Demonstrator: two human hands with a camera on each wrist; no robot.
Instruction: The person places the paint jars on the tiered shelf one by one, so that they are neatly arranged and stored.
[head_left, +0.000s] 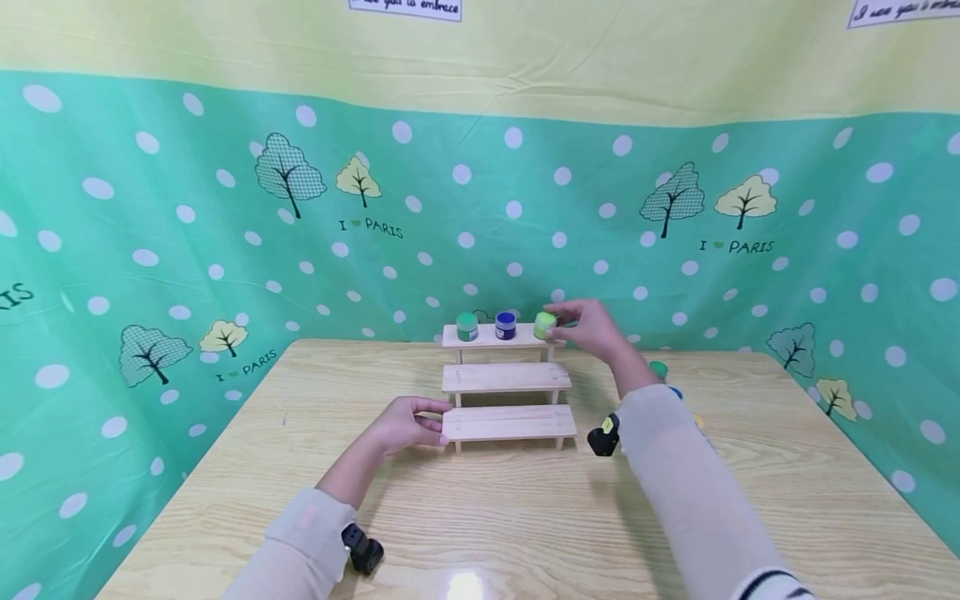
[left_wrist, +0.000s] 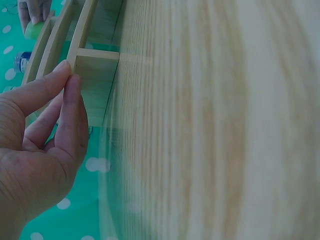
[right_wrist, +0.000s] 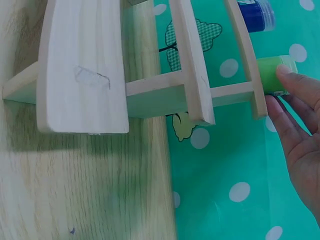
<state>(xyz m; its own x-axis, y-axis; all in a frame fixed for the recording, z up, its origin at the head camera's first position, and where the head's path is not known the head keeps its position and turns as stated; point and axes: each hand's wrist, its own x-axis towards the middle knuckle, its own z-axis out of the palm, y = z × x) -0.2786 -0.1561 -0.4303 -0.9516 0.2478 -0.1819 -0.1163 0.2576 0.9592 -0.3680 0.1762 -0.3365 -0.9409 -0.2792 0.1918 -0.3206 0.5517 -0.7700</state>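
Note:
A three-step wooden rack stands on the table. On its top step are a green paint jar, a dark blue paint jar and, at the right end, a light green paint jar. My right hand holds the light green jar between thumb and fingers; in the right wrist view the jar sits at the step's end. With thumb and fingertips, my left hand pinches the left end of the lowest step. The two lower steps bear nothing.
Behind my right forearm, partly hidden, stand a green-lidded jar, a blue one and a yellow-orange one on the wooden table. A green dotted cloth hangs close behind the rack.

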